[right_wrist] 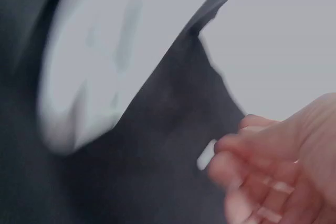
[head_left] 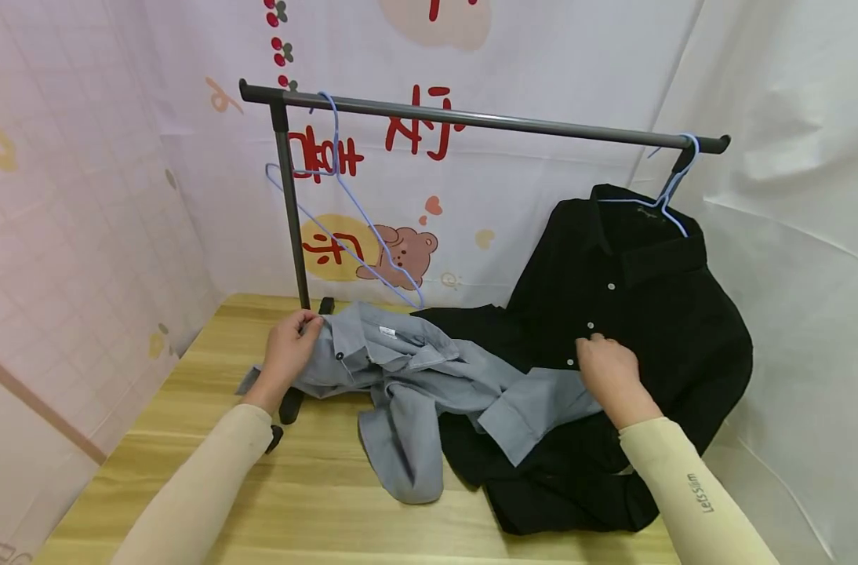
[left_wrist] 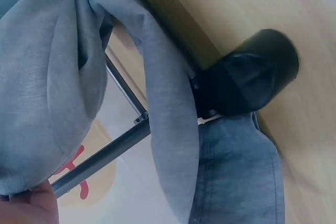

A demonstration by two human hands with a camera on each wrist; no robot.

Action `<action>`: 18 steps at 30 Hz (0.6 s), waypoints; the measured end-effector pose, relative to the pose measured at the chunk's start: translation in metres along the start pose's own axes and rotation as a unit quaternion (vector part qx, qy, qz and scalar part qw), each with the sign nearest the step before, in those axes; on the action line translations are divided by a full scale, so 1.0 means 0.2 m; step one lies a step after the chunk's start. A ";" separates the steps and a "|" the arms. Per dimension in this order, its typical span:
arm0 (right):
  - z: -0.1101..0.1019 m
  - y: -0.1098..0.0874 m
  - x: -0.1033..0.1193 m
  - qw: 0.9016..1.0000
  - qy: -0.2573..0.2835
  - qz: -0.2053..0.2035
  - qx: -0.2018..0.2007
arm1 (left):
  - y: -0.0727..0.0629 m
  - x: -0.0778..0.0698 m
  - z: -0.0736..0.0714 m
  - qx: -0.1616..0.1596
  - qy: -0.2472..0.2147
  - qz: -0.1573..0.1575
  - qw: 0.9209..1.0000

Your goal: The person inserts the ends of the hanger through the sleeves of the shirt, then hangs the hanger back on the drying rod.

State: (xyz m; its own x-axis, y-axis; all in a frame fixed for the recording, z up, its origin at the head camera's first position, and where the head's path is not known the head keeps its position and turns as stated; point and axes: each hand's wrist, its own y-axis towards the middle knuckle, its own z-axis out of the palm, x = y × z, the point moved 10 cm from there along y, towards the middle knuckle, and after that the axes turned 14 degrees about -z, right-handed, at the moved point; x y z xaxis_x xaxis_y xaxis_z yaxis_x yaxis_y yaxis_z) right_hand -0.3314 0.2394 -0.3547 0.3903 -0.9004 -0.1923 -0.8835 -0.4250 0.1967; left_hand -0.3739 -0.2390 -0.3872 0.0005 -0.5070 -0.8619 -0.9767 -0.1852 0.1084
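Note:
My left hand (head_left: 292,351) pinches the shoulder of a crumpled grey shirt (head_left: 464,369) beside the rack's left post; its fingertips (left_wrist: 31,203) show at the fabric in the left wrist view. The grey shirt stretches to the right across the table, collar toward the back. Its folded cuff (head_left: 517,420) lies over black cloth. My right hand (head_left: 612,377) is in front of a black shirt (head_left: 655,314) on a blue hanger (head_left: 672,188). Its fingers are loosely curled beside a white button (right_wrist: 207,155), with no cloth visible between them. A pale sleeve blurs past in the right wrist view.
A dark metal rail (head_left: 485,120) spans the rack above the wooden table (head_left: 316,486). Another blue hanger (head_left: 358,208) hangs bare at its left. The rack's black foot (left_wrist: 247,74) rests on the table. A printed curtain (head_left: 471,204) stands behind.

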 end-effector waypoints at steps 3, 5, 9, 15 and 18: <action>0.04 0.12 0.20 0.996 0.070 -0.054 -0.023 | -0.01 0.00 0.04 0.019 0.004 -0.002 1.000; 0.07 0.20 0.33 0.985 0.151 -0.072 -0.037 | -0.01 0.00 0.05 0.026 0.014 -0.009 1.000; 0.13 0.34 0.47 0.952 0.300 -0.016 -0.060 | 0.00 -0.03 0.09 0.041 0.043 -0.018 0.998; 0.26 0.47 0.57 0.925 0.365 0.104 -0.016 | 0.01 -0.06 0.23 0.111 0.142 -0.047 0.983; 0.32 0.49 0.64 0.936 0.336 0.095 0.043 | -0.02 -0.05 0.28 0.141 0.201 -0.047 0.968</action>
State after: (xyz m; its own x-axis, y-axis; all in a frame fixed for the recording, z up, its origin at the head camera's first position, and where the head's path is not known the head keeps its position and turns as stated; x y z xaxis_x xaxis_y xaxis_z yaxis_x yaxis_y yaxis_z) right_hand -0.3849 0.0889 -0.4208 0.2737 -0.8269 0.4913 -0.9597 -0.2689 0.0821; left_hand -0.3827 -0.1855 -0.4073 0.1199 -0.7962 -0.5931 -0.9881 -0.0375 -0.1493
